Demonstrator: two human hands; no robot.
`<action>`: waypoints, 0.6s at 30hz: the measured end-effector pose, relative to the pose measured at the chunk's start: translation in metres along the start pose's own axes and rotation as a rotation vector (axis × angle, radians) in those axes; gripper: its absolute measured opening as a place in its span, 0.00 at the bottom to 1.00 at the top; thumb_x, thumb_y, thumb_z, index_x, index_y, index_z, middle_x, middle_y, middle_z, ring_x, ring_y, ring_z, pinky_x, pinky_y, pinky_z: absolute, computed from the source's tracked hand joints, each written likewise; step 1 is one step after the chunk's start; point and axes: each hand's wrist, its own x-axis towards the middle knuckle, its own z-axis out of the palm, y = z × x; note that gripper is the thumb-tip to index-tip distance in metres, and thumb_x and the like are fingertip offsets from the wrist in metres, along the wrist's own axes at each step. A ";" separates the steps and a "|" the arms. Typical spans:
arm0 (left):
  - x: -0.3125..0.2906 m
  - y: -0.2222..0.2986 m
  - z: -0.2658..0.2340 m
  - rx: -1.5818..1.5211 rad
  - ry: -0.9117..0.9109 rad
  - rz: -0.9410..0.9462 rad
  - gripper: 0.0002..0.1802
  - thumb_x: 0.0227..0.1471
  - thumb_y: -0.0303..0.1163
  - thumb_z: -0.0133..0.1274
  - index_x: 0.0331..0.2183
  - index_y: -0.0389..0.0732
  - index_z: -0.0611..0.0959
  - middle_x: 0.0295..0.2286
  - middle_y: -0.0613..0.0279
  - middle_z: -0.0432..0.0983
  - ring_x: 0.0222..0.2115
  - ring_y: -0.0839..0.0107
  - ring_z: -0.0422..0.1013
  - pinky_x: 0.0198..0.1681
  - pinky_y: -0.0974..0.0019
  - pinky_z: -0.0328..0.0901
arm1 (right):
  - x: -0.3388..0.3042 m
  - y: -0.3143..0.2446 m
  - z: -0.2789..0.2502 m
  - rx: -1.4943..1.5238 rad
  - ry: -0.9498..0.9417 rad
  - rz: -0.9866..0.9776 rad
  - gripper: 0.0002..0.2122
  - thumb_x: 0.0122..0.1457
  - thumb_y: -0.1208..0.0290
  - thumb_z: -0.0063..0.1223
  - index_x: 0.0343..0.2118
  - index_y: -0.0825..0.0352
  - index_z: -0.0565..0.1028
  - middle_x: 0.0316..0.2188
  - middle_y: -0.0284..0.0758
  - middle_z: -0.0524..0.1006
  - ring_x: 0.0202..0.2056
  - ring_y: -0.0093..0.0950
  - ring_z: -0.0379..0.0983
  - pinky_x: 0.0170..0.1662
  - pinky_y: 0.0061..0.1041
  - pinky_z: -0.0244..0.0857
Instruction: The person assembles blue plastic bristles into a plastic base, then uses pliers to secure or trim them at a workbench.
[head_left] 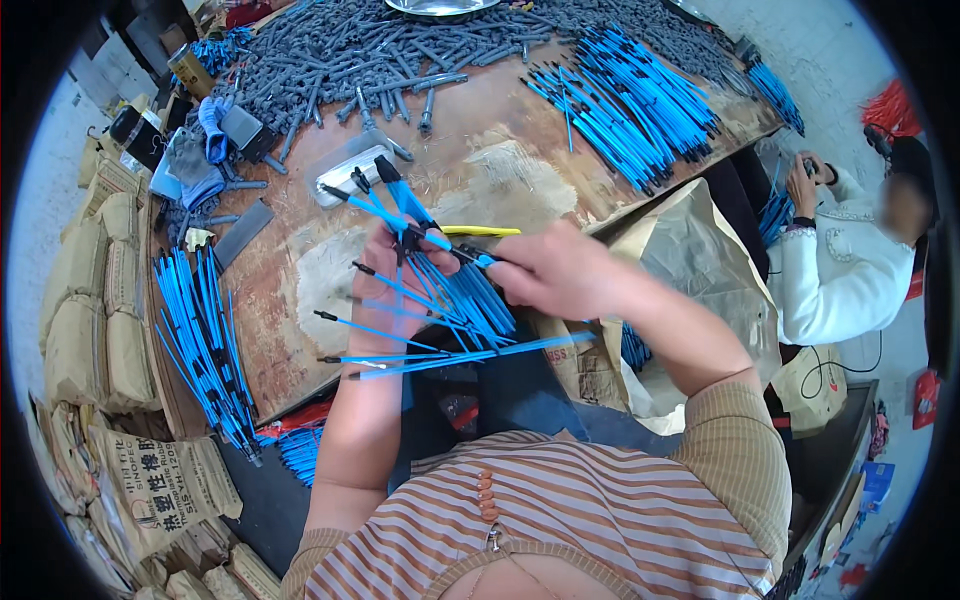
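Observation:
My left hand (395,275) is closed around several thin blue rods with black ends, which fan out above and below the fingers. A bunch of similar blue rods (465,300) hangs beneath it over my lap, some smeared by motion. My right hand (555,268) is slightly blurred and closed on the black part of a blue rod (478,256) that reaches across to the left hand. Just beyond the hands, a yellow strip (482,231) shows on the table. A white block in a clear tray (350,176) sits past the left hand.
Grey plastic pieces (370,50) are heaped along the far side of the worn table (300,240). Blue rod bundles lie at the back right (630,105) and left edge (205,345). Paper sacks (110,300) are stacked left. Another person (845,260) works at right.

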 end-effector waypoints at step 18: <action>-0.002 0.005 -0.002 0.125 -0.080 0.054 0.11 0.51 0.27 0.49 0.39 0.41 0.74 0.30 0.52 0.75 0.23 0.67 0.73 0.27 0.63 0.71 | 0.059 0.194 -0.035 -0.710 0.506 0.726 0.17 0.53 0.56 0.46 0.25 0.69 0.74 0.24 0.45 0.76 0.29 0.43 0.74 0.33 0.39 0.68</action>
